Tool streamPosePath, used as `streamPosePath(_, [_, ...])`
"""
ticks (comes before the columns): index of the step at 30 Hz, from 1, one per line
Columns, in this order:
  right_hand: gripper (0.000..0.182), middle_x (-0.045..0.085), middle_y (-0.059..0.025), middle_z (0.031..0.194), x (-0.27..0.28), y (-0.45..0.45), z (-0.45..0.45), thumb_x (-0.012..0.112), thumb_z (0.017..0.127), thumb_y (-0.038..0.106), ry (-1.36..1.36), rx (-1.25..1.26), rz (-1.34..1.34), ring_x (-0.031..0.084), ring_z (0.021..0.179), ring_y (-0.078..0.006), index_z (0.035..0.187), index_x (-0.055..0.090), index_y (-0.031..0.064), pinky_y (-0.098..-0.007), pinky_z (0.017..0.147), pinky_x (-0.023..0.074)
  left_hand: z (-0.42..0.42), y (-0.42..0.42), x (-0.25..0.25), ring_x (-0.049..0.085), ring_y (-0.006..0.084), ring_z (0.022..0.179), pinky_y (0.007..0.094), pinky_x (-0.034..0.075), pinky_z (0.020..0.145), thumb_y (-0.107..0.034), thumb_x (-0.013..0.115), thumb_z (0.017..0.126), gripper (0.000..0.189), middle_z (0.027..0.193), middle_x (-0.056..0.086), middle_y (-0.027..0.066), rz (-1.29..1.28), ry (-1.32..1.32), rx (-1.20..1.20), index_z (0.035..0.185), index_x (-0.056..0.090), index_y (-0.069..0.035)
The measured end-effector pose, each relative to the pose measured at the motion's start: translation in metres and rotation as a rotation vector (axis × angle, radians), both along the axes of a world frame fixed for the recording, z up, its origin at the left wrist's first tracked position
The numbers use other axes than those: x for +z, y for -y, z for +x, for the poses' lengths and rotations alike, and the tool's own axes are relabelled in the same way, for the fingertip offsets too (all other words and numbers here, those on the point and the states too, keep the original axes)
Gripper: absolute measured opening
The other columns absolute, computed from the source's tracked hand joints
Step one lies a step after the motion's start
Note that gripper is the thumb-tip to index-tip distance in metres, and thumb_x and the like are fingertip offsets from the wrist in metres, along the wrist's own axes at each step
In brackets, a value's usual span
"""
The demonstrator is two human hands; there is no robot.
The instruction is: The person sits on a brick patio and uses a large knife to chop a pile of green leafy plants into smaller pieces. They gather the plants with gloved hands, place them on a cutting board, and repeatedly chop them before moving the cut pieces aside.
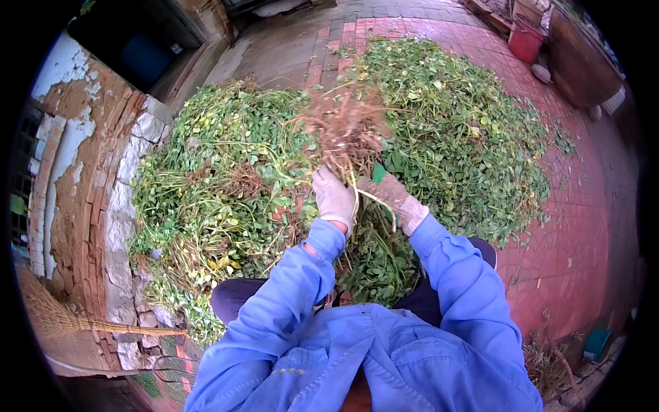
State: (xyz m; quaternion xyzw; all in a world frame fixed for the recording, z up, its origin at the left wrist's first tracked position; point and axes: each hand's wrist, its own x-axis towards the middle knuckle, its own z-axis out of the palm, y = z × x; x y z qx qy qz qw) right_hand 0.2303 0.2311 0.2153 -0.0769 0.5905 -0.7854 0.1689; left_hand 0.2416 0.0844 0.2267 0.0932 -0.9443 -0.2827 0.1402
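My left hand [333,194], in a pale work glove, is closed on the stems of a bundle of uprooted plants. The brown, tangled roots [351,126] point away from me and look blurred. My right hand [392,198], in a soiled glove with green parts, grips the same bundle close beside the left. Leafy green tops of plants [383,268] hang or lie below my hands, between my knees. Pulled plants with roots and yellowing leaves form a heap [221,180] on the left. A larger heap of green leafy plants [458,139] spreads on the right.
Red paving [561,273] shows at the right. A crumbling brick and stone wall [121,221] runs along the left, with a twig broom [56,314] near it. A red bucket [527,38] stands at the upper right, beside a large brown container [579,56]. A dark doorway opens at the upper left.
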Motion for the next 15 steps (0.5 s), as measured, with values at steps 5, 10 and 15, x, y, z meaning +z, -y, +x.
streamPosePath(5, [0.060, 0.072, -0.0112, 0.121, 0.033, 0.007, 0.015, 0.087, 0.085, 0.028, 0.336, 0.069, -0.181, 0.066, 0.106, -0.0165, 0.129, 0.066, -0.0065, -0.0318, 0.095, 0.0509, 0.008, 0.011, 0.021, 0.055, 0.0390, 0.115, 0.0497, 0.051, 0.095, -0.025, 0.085, 0.068, 0.065, 0.118, 0.052, 0.0202, -0.378, 0.130, -0.215, 0.117, 0.049, 0.000])
streamPosePath(10, [0.052, 0.076, -0.0135, 0.103, 0.014, 0.012, 0.009, 0.088, 0.077, 0.030, 0.342, -0.204, -0.069, 0.069, 0.093, -0.0199, 0.107, 0.075, -0.0098, -0.0366, 0.085, 0.0542, 0.040, -0.016, 0.028, 0.049, 0.0479, 0.125, 0.0520, 0.040, 0.108, -0.056, 0.069, 0.080, 0.077, 0.133, 0.051, 0.0331, -0.574, 0.186, -0.425, 0.126, 0.062, 0.005])
streamPosePath(15, [0.061, 0.073, -0.0148, 0.096, -0.012, -0.010, -0.007, 0.088, 0.071, 0.036, 0.316, -0.363, 0.274, 0.066, 0.090, -0.0229, 0.099, 0.070, -0.0156, -0.0399, 0.078, 0.0554, 0.032, 0.006, 0.089, 0.070, 0.0393, 0.104, 0.0457, 0.054, 0.096, -0.044, 0.068, 0.087, 0.063, 0.118, 0.070, 0.0283, -0.076, 0.577, -0.766, 0.132, 0.065, -0.001])
